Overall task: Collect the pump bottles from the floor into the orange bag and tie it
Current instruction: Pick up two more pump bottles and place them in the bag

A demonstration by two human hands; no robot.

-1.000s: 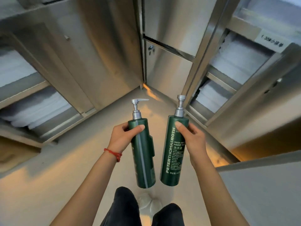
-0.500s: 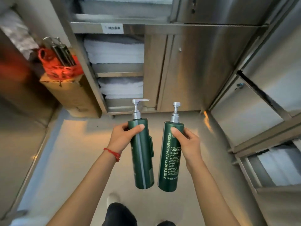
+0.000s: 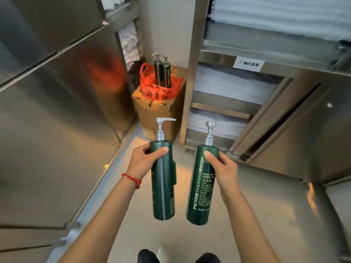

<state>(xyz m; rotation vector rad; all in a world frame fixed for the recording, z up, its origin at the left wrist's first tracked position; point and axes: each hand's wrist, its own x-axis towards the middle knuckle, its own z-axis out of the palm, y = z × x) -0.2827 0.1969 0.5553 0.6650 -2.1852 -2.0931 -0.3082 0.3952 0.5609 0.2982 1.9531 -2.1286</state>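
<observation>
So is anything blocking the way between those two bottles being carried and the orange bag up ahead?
Nothing visible does. The left hand and right hand each hold a green bottle, and bare floor runs ahead to the cardboard box where the orange bag sits open, two bottles already standing in it.

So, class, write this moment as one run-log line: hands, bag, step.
left hand: grips pump bottle | right hand: grips second bottle | orange bag: open on cardboard box, two bottles inside | step: carrying to bag
</observation>
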